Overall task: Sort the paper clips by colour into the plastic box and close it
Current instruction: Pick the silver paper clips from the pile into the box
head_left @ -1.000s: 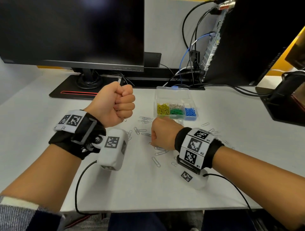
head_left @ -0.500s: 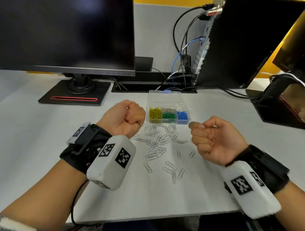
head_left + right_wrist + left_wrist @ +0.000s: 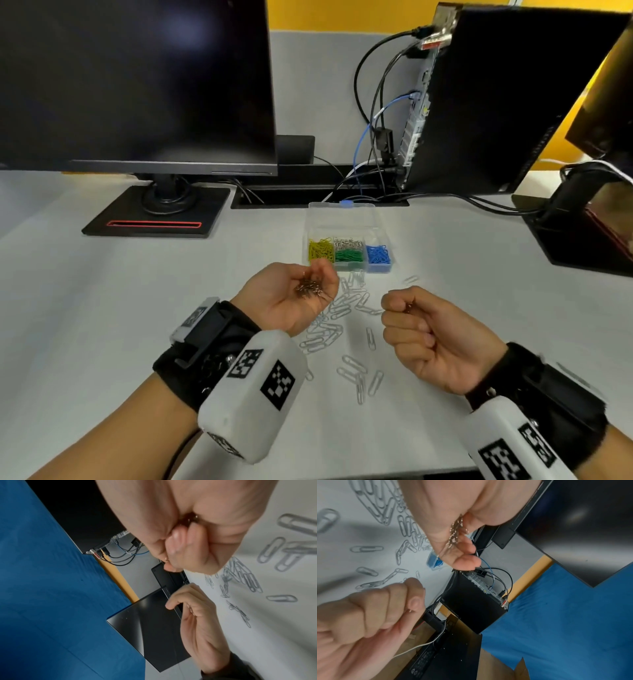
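An office desk, this one. A big dark monitor (image 3: 137,82) stands at the back left on a black base with a red slot (image 3: 154,224). To the right a black computer case (image 3: 507,102) shows its rear ports, black and blue cables (image 3: 368,137) trailing from it down into a cable slot (image 3: 318,198) cut in the pale grey desktop (image 3: 102,308). A grey partition panel (image 3: 315,85) rises behind, yellow wall above it. Silver paper clips (image 3: 342,308) lie scattered on the desk, with a clear plastic box (image 3: 346,253) of sorted coloured ones just behind them.
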Available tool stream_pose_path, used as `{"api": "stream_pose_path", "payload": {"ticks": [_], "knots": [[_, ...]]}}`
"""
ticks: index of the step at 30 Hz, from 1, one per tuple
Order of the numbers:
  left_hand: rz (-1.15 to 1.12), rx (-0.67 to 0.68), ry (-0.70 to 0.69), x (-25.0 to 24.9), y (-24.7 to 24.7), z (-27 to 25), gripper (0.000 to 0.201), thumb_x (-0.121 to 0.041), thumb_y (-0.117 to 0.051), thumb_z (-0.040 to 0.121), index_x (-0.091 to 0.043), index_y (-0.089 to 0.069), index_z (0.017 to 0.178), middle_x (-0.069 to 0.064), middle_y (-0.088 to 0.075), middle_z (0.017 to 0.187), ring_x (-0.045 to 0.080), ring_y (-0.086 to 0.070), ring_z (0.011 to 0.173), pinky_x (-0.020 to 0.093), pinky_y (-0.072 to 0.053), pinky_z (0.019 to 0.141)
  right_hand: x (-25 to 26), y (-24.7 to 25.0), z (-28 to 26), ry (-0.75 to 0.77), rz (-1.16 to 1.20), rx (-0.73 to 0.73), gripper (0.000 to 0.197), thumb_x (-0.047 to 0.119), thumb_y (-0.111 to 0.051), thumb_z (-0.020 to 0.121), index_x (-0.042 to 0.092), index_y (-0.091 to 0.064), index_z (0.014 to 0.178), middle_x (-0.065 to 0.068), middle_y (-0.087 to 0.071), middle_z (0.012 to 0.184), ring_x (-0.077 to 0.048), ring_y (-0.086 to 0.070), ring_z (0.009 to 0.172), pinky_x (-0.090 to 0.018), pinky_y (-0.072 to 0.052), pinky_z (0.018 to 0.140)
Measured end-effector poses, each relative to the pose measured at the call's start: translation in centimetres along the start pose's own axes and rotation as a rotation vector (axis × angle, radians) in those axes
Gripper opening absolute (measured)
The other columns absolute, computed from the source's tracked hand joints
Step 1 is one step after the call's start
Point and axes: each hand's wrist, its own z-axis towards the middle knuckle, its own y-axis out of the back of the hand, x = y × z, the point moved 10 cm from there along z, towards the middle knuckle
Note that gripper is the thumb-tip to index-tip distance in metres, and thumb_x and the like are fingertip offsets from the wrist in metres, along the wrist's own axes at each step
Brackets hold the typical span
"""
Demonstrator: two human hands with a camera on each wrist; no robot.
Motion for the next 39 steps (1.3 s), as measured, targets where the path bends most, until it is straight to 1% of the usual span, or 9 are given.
{"api": "stream_pose_path", "payload": {"ticks": [3, 6, 10, 13, 17, 20, 27, 33, 39], "knots": [[0.068, 0.024, 0.000, 0.5, -0.6, -0.3, 0.020, 0.006, -0.032, 0.094, 0.005, -0.051, 0.096, 0.011, -0.048, 0.070, 0.016, -0.044, 0.059, 0.023, -0.048, 0.046, -1.2, -1.0, 0.2, -0.038, 0.032, 0.074, 0.019, -0.001, -0.076, 0.072, 0.005, -0.058, 0.074, 0.002, -0.034, 0.052, -0.008, -0.023, 0.042, -0.020, -0.027, 0.034], [0.210, 0.024, -0.008, 0.7, -0.3, -0.1, 0.027, 0.007, -0.027, 0.091, -0.001, -0.052, 0.091, 0.001, -0.032, 0.056, 0.011, -0.027, 0.048, 0.019, -0.029, 0.042, -2.5, -1.5, 0.4, -0.083, 0.000, 0.078, 0.017, -0.001, -0.075, 0.074, 0.005, -0.060, 0.078, 0.002, -0.034, 0.059, -0.007, -0.025, 0.045, -0.020, -0.027, 0.036], [0.337, 0.053, -0.029, 1.0, -0.6, -0.3, 0.025, 0.002, -0.029, 0.090, -0.006, -0.051, 0.081, -0.003, -0.023, 0.052, 0.010, -0.023, 0.038, 0.019, -0.021, 0.037, -3.0, -0.6, 0.2, -0.082, -0.290, -0.127, 0.026, 0.012, -0.046, 0.087, 0.019, -0.042, 0.063, 0.005, -0.021, 0.057, -0.008, -0.012, 0.045, -0.019, -0.014, 0.037], [0.364, 0.078, -0.042, 1.4, -1.1, -0.5, 0.022, 0.001, -0.031, 0.089, -0.006, -0.050, 0.080, -0.004, -0.022, 0.052, 0.009, -0.023, 0.039, 0.019, -0.021, 0.038, -3.3, -1.1, -0.3, -0.062, -0.568, -0.185, 0.028, 0.024, -0.034, 0.090, 0.022, -0.033, 0.063, 0.004, -0.013, 0.061, -0.009, -0.007, 0.048, -0.021, -0.007, 0.043], [0.371, 0.080, -0.029, 1.7, -1.0, -0.6, 0.021, 0.001, -0.032, 0.090, -0.005, -0.050, 0.082, -0.005, -0.022, 0.055, 0.009, -0.025, 0.039, 0.019, -0.024, 0.036, -3.3, -2.3, -0.5, 0.024, -0.845, -0.204, 0.036, 0.034, -0.035, 0.099, 0.020, -0.025, 0.067, 0.002, -0.015, 0.061, -0.010, -0.009, 0.049, -0.021, -0.008, 0.044], [0.416, 0.076, -0.050, 2.0, -1.0, -0.5, 0.020, 0.002, -0.034, 0.090, -0.005, -0.051, 0.083, -0.004, -0.023, 0.056, 0.009, -0.026, 0.040, 0.018, -0.025, 0.037, -3.1, -3.0, -0.5, 0.091, -0.931, -0.196, 0.040, 0.035, -0.035, 0.102, 0.020, -0.023, 0.066, 0.002, -0.016, 0.058, -0.011, -0.010, 0.049, -0.020, -0.009, 0.044], [0.523, 0.077, -0.125, 2.7, -1.1, -0.3, 0.016, -0.001, -0.035, 0.095, -0.005, -0.049, 0.090, -0.002, -0.026, 0.052, 0.011, -0.033, 0.042, 0.020, -0.035, 0.040, -2.8, -2.8, -0.4, 0.117, -0.914, -0.217, 0.041, 0.021, -0.030, 0.099, 0.022, -0.028, 0.058, 0.003, -0.017, 0.055, -0.012, -0.009, 0.049, -0.021, -0.007, 0.046], [0.365, 0.052, -0.116, 2.0, -0.4, 0.2, 0.016, 0.000, -0.034, 0.096, -0.005, -0.048, 0.098, 0.001, -0.031, 0.054, 0.014, -0.041, 0.040, 0.021, -0.042, 0.042, -2.6, -3.3, -0.6, 0.134, -0.937, -0.193, 0.038, 0.014, -0.028, 0.096, 0.020, -0.025, 0.058, 0.002, -0.015, 0.056, -0.012, -0.009, 0.048, -0.020, -0.009, 0.044], [0.378, 0.053, -0.056, 2.6, -0.3, 0.1, 0.020, -0.002, -0.034, 0.093, -0.004, -0.052, 0.101, 0.004, -0.042, 0.063, 0.016, -0.046, 0.053, 0.022, -0.049, 0.048, -2.6, -4.2, -0.2, 0.111, -0.804, -0.148, 0.041, 0.021, -0.030, 0.099, 0.021, -0.028, 0.058, 0.002, -0.014, 0.056, -0.010, -0.008, 0.047, -0.018, -0.007, 0.044]]}}
